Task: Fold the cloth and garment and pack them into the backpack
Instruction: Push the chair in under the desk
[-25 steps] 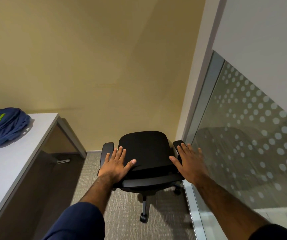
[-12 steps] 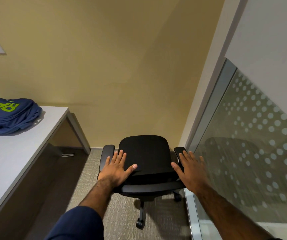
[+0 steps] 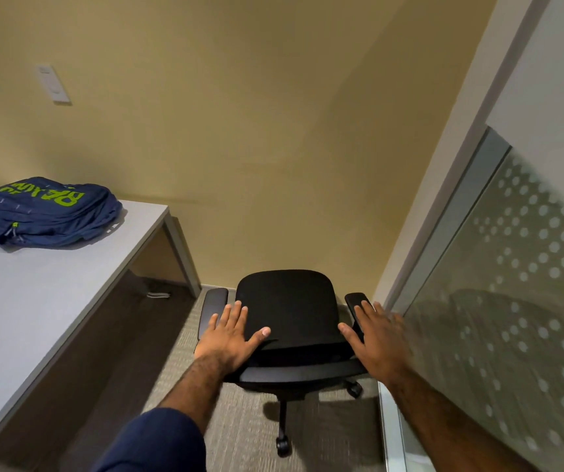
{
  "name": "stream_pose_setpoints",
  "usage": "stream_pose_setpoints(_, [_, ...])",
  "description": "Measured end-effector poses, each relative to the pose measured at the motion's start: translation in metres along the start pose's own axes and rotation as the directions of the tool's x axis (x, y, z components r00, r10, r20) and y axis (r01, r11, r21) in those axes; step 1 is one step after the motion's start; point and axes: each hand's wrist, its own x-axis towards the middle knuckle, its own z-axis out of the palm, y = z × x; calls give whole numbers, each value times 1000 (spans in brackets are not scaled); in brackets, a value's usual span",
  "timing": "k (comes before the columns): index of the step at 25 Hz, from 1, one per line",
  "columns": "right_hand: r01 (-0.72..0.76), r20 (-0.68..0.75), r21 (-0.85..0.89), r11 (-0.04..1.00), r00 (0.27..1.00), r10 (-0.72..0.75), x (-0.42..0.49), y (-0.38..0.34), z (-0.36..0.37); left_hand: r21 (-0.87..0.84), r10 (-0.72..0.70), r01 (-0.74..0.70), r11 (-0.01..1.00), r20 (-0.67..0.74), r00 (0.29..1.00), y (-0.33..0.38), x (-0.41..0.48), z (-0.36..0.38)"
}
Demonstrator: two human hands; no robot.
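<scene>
A dark blue backpack [image 3: 44, 214] with green lettering lies flat on the far part of the white table [image 3: 28, 298] at the left. Its zippers look closed. No cloth or garment is in view. My left hand [image 3: 231, 338] is spread flat over the left side of a black office chair [image 3: 287, 308], fingers apart, holding nothing. My right hand [image 3: 377, 338] hovers palm down over the chair's right armrest, fingers apart and empty. Both hands are far to the right of the backpack.
The chair stands on grey carpet between the table's right edge and a frosted glass partition [image 3: 512, 301] with dots at the right. A yellow wall [image 3: 239, 131] closes the back, with a white switch plate [image 3: 52, 84]. A table leg [image 3: 183, 253] stands near the chair.
The view has swung left and up, bringing the whole backpack and the wall plate into sight. Both hands stay spread over the chair in nearly the same place.
</scene>
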Motion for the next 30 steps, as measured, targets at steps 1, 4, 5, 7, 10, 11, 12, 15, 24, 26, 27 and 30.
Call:
stream_pose_setpoints(1, [10, -5, -3, 1000, 1000, -10, 2, -5, 1, 4, -14, 14, 1000, -7, 1000, -5, -1, 0])
stream_pose_setpoints(4, [38, 15, -8, 999, 999, -38, 9, -22, 2, 0, -43, 43, 999, -17, 999, -20, -8, -1])
stream_pose_setpoints(5, [51, 16, -2, 999, 999, -51, 11, -28, 3, -5, -53, 53, 999, -28, 998, -26, -10, 0])
stream_pose_setpoints(7, [79, 15, 13, 997, 997, -80, 17, -40, 5, -15, -73, 73, 997, -50, 996, -38, -13, 0])
stream_pose_setpoints(10, [129, 24, 22, 991, 991, -130, 27, -60, 7, -31, -129, 127, 991, -126, 984, -57, -22, 2])
stream_pose_setpoints(11, [145, 28, 25, 989, 989, -145, 29, -67, 7, -35, -159, 155, 987, -153, 975, -65, -25, 3])
stream_pose_setpoints(12, [162, 35, 27, 986, 986, -163, 32, -75, 7, -38, -191, 187, 982, -173, 966, -72, -29, 4])
stream_pose_setpoints(15, [221, 38, 30, 975, 974, -222, 39, -101, 9, -79, -318, 308, 948, -235, 919, -95, -42, 7])
stream_pose_setpoints(24, [368, 51, 49, 929, 928, -370, 63, -176, 14, -200, -497, 456, 867, -273, 824, -160, -80, 16])
stream_pose_setpoints(26, [390, 60, 44, 920, 918, -393, 67, -193, 15, -203, -524, 485, 851, -263, 810, -173, -85, 16])
stream_pose_setpoints(27, [403, 66, 35, 915, 912, -404, 68, -201, 16, -200, -538, 501, 842, -258, 803, -179, -88, 16])
stream_pose_setpoints(30, [452, 75, -3, 892, 889, -451, 63, -228, 21, -210, -571, 532, 820, -261, 778, -198, -96, 20])
